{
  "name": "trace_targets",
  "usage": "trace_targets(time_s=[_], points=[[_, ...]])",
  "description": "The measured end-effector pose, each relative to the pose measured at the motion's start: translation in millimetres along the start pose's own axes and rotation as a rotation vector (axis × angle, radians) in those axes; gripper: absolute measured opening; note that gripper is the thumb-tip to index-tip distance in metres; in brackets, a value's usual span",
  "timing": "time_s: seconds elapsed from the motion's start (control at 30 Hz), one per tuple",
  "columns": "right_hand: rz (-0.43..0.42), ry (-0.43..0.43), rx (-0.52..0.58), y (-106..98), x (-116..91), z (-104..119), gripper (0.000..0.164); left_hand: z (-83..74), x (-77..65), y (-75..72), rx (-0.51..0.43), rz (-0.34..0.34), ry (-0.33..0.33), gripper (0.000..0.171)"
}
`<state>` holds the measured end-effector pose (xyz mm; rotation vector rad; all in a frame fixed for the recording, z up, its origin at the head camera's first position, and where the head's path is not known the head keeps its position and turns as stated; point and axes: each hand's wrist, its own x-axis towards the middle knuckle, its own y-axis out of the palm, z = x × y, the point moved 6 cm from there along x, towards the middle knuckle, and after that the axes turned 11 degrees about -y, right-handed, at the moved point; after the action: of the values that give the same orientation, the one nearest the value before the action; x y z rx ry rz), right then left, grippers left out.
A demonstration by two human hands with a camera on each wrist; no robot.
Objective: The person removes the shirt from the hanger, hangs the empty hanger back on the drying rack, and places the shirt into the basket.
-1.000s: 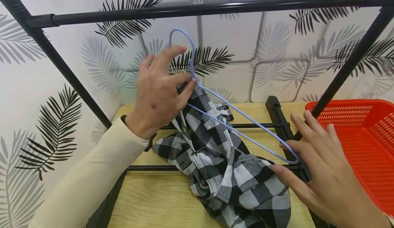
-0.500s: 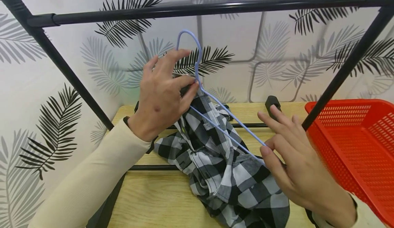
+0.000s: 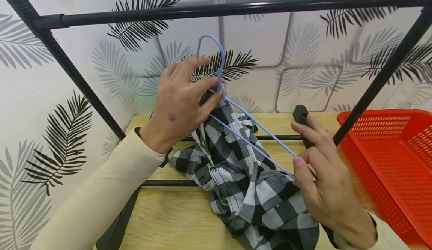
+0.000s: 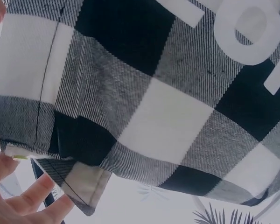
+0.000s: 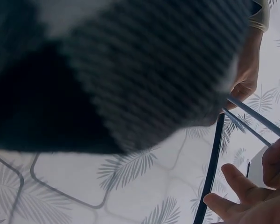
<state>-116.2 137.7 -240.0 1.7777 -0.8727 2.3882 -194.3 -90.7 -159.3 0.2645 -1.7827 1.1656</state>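
A black, grey and white checked shirt hangs bunched from my left hand, which pinches its collar area together with the neck of a light blue hanger. The hanger's hook stands upward above my fingers. Its left side is hidden behind the hand and the cloth. At the lower right, my right hand pinches the hanger's outer end between thumb and index finger, while the other fingers stay spread. Checked cloth with white lettering fills most of the left wrist view. In the right wrist view the hanger's two bars reach the right hand.
A black rack bar crosses above the hands, with slanted posts at both sides. Lower rack bars run behind the shirt over the wooden tabletop. A red perforated basket stands at the right. Behind is a leaf-patterned wall.
My right hand has moved left and now pinches the hanger's end, where its fingers were spread beside it. The hanger and my left hand have shifted slightly right.
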Motion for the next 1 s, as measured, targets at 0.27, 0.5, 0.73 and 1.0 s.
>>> trace_targets(time_s=[0.27,0.5,0.73,1.0], points=[[-0.036,0.022,-0.002,-3.7,-0.9,-1.1,0.034,6.7,-2.4,-1.0,0.010,-0.023,-0.026,0.035],[-0.050,-0.005,-0.021,-4.0,-2.1,-1.4,0.040,9.3,-1.2,-3.9,0.033,-0.043,-0.072,0.020],[-0.031,-0.037,-0.030,-1.7,-4.4,-0.8,0.043,9.0,-1.4,-1.1,0.070,-0.017,-0.105,0.015],[-0.016,-0.040,0.033,-2.2,-7.4,-0.4,0.032,10.7,-4.2,-0.1,0.068,0.012,-0.085,0.013]])
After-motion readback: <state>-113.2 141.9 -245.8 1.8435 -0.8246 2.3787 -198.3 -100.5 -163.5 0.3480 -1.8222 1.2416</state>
